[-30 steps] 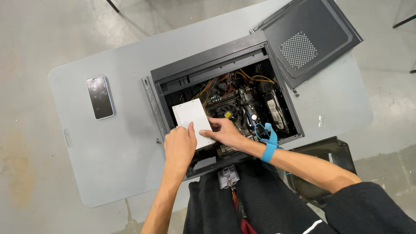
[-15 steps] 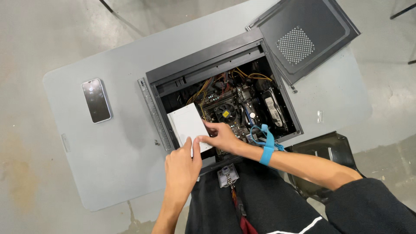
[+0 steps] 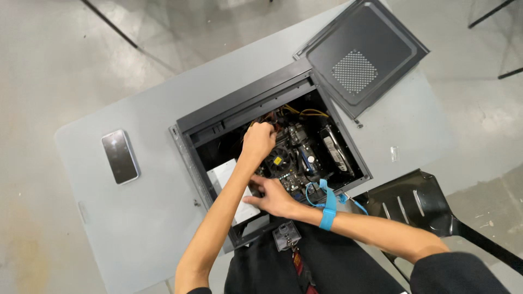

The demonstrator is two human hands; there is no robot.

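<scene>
Since half a second ago the left hand (image 3: 259,140) has left the white box (image 3: 231,190) and reached deeper into the open computer case (image 3: 239,111), where it now sits near the far wall among the orange and yellow wires (image 3: 305,112); its fingers are curled together, but whether they clamp a wire or a part cannot be told from this view. The right hand (image 3: 274,197) rests at the near edge of the case, fingers together and flat, touching the white box's right side, just beside the circuit board (image 3: 291,158). A blue wrist strap (image 3: 328,209) circles the right wrist, its cord looping over the case's near rim. The white box lies in the near-left corner of the case, partly hidden under the left forearm. The case's side panel (image 3: 362,54) leans off the far-right corner of the case. A phone (image 3: 120,156) lies flat on the grey desk (image 3: 136,228), well left of the case. A black chair (image 3: 419,198) stands to the right of the case, beyond the desk's edge.
</scene>
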